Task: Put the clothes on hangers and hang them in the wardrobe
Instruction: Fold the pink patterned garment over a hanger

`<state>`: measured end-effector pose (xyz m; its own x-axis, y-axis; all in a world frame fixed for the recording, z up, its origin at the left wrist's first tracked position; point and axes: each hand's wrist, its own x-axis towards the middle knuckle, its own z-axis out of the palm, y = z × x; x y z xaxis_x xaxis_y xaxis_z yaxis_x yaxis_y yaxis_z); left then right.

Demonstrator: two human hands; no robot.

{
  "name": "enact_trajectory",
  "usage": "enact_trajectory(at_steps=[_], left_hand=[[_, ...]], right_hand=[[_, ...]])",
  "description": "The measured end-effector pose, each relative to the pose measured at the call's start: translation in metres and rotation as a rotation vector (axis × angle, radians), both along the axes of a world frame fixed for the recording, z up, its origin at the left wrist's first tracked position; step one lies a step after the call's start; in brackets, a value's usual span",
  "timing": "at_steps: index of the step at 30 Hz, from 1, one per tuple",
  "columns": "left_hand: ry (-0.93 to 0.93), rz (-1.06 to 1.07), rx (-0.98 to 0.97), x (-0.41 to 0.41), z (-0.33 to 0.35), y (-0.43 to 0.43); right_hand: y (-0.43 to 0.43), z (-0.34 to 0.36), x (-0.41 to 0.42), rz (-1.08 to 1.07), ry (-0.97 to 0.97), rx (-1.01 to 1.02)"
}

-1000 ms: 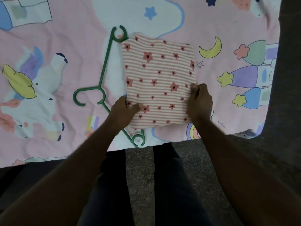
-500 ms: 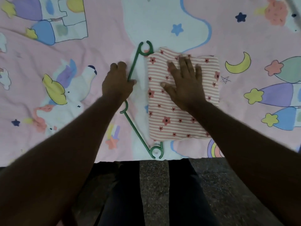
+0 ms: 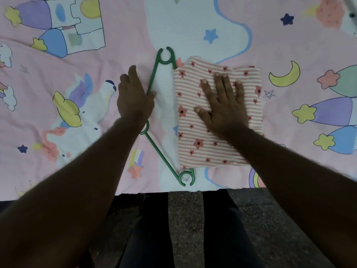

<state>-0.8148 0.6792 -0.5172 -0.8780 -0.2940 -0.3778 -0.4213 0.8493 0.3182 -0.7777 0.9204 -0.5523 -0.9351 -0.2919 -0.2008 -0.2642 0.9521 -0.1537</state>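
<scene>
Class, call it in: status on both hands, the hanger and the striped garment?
Left hand on green hanger, thumb at its bar. Right hand flat, pressing folded striped garment. Garment overlaps hanger's far side; not yet hung. Nothing blocking.

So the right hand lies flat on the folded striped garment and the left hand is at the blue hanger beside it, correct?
Not quite: the head view shows the hanger is green, not blue. The rest holds: the right hand lies flat on the folded striped garment, the left hand at the hanger beside it.

One green hanger, one folded striped garment, and two hands, left hand and right hand, over one bed sheet.
</scene>
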Motion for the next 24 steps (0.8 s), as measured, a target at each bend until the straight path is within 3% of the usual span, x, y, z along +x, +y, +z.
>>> enact_trajectory(at_steps=[2, 5, 9, 13, 19, 24], left_hand=[[0.140, -0.089, 0.044, 0.006, 0.003, 0.017], [0.292, -0.414, 0.096, 0.025, 0.001, 0.055], [0.142, -0.655, 0.063, 0.045, -0.019, 0.080], [0.075, -0.698, -0.098, 0.048, -0.039, 0.063], [0.019, -0.627, -0.151, 0.059, -0.027, 0.075], [-0.051, -0.526, -0.088, 0.128, -0.016, 0.097]], right_hand=[[0.000, -0.001, 0.000, -0.001, 0.000, 0.008], [-0.003, -0.002, 0.001, -0.004, -0.005, 0.039], [0.001, -0.003, 0.000, 0.030, 0.002, 0.053], [0.005, -0.008, 0.001, 0.053, 0.019, 0.018], [0.037, 0.002, 0.040, -0.049, 0.043, 0.049], [0.048, 0.004, 0.062, -0.055, 0.026, 0.040]])
